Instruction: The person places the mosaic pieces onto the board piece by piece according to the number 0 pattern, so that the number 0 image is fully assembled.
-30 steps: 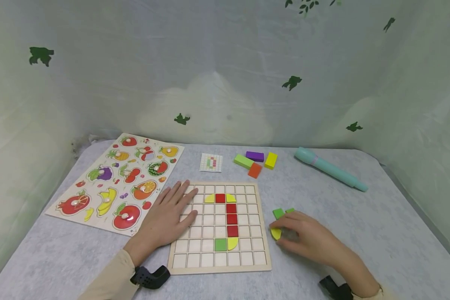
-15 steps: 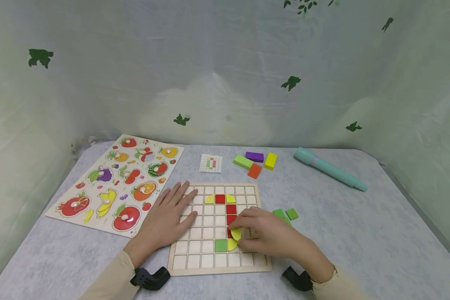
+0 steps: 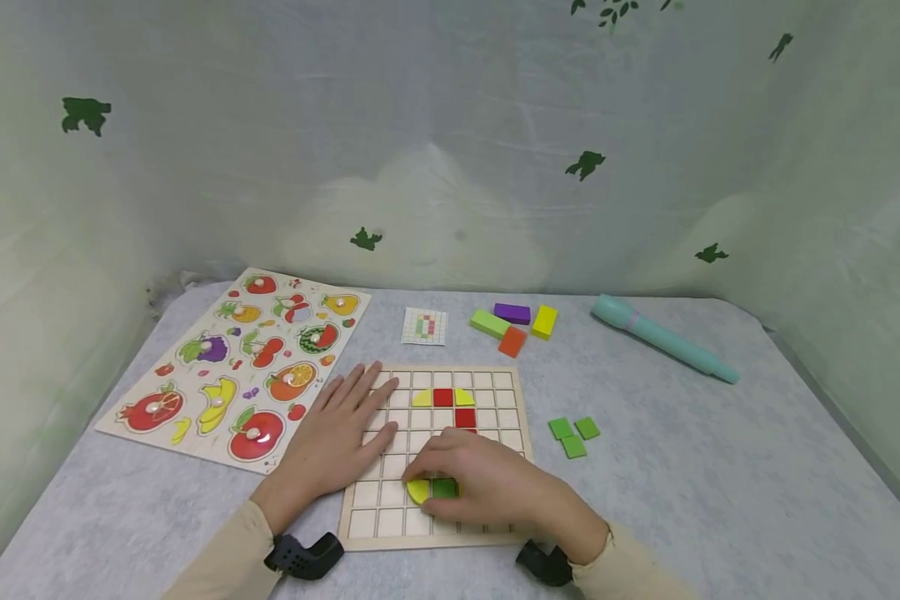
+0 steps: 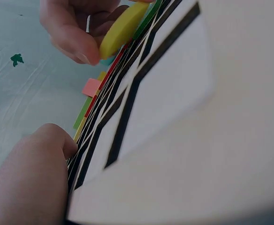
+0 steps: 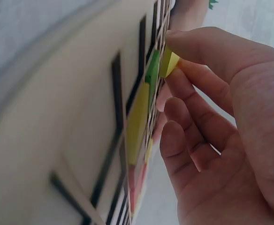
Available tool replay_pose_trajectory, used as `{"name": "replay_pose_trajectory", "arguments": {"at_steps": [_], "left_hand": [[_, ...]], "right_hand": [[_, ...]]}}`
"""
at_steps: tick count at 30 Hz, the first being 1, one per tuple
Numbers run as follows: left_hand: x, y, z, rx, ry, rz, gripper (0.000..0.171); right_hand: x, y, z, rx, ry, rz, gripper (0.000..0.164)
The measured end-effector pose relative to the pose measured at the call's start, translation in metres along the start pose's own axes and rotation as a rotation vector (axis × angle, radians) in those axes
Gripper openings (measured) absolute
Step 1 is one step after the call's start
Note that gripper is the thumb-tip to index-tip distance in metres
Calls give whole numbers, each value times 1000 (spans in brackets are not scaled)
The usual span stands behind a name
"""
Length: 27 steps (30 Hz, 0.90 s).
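My right hand (image 3: pixel 487 482) pinches a yellow rounded-corner tile (image 3: pixel 417 492) between thumb and fingers, over the lower middle of the wooden grid board (image 3: pixel 525 433). This tile is just left of a green square tile (image 3: pixel 445 488); whether it sits fully in its cell I cannot tell. In the left wrist view the held yellow tile (image 4: pixel 123 29) looks tilted. My left hand (image 3: pixel 336 440) rests with fingers spread on the board's left edge. Red squares (image 3: pixel 442 397) and yellow corner tiles (image 3: pixel 463 397) fill several upper cells; my right hand hides others.
Three loose green squares (image 3: pixel 573 447) lie right of the board. Behind it are a small pattern card (image 3: pixel 423 326) and several coloured blocks (image 3: pixel 512 314). A fruit peg puzzle (image 3: pixel 270 400) lies at left, a teal pen-shaped object (image 3: pixel 663 340) at back right.
My right hand has carried the yellow tile leftward from beside the green squares, across the board, to the left of the green tile there. My left hand has stayed in place.
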<state>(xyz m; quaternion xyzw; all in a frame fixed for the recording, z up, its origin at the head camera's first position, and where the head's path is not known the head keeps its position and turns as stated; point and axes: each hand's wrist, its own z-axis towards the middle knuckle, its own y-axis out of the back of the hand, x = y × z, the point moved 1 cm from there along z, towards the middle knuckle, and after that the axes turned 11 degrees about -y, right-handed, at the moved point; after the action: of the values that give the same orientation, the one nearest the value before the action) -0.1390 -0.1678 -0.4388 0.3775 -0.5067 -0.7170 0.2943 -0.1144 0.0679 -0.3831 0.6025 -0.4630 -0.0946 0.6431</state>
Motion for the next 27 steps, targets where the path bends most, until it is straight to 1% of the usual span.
{"name": "replay_pose_trajectory", "arguments": {"at_steps": [3,7,15,19,23,27], "left_hand": [[0,0,0,-1,-1,0,66],[0,0,1,-3,-4,3,66],[0,1,1,1,-2,2,66],[1,0,0,1,-2,9,66],[1,-1,0,0,-2,14,66],[1,-1,0,-3,-6,15,67]], "right_hand": [[1,-1,1,1,-8,-24,25],[-2,-2,1,0,-13,-27,26],[-6,-5,0,8,15,-25,28],[-6,-5,0,-6,37,-43,29],[-6,-1,-4,-27,37,-45,28],[-11,7,-12,-56,6,-26,27]]}}
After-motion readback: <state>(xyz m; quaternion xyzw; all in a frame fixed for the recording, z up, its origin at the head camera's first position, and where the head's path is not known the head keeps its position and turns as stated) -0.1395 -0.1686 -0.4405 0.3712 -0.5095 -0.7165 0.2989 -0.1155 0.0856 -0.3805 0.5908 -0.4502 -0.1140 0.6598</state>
